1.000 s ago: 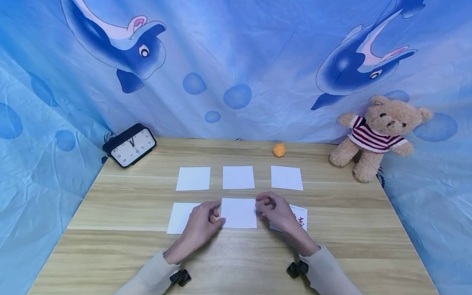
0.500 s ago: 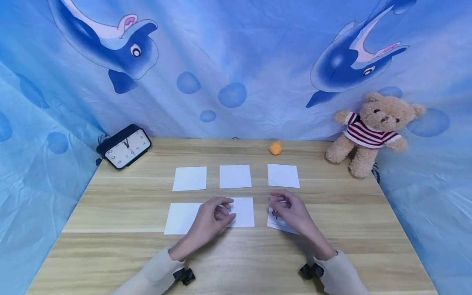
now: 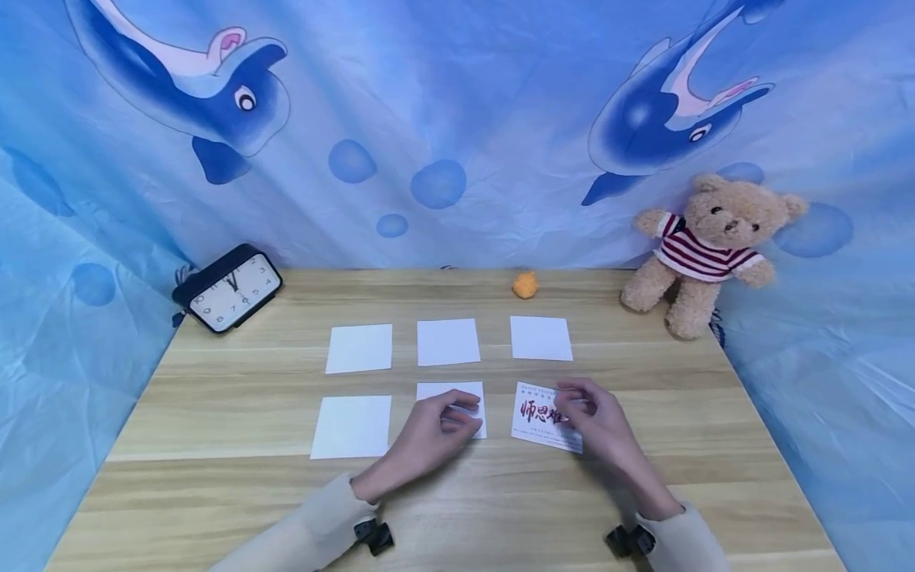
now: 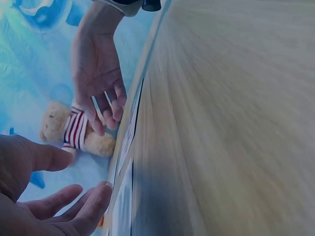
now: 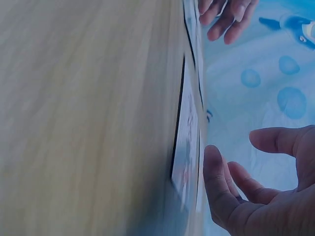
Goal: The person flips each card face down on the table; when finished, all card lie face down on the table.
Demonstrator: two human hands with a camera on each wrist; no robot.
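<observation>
1. Two hands lie low over the wooden table (image 3: 214, 492), forearms in pale sleeves reaching in from the near edge.
2. Left hand (image 3: 429, 437) rests over the near middle blank card (image 3: 446, 391), fingers loosely bent and relaxed, gripping nothing; the wrist view shows the fingertips (image 4: 93, 199) just above the table.
3. Right hand (image 3: 600, 425) sits at the right edge of the printed card (image 3: 539, 413), which lies face up in the near row, red characters showing. Its fingers are slack and part-curled; whether they touch the card, I cannot tell.
4. Four more blank cards lie flat, untouched.
</observation>
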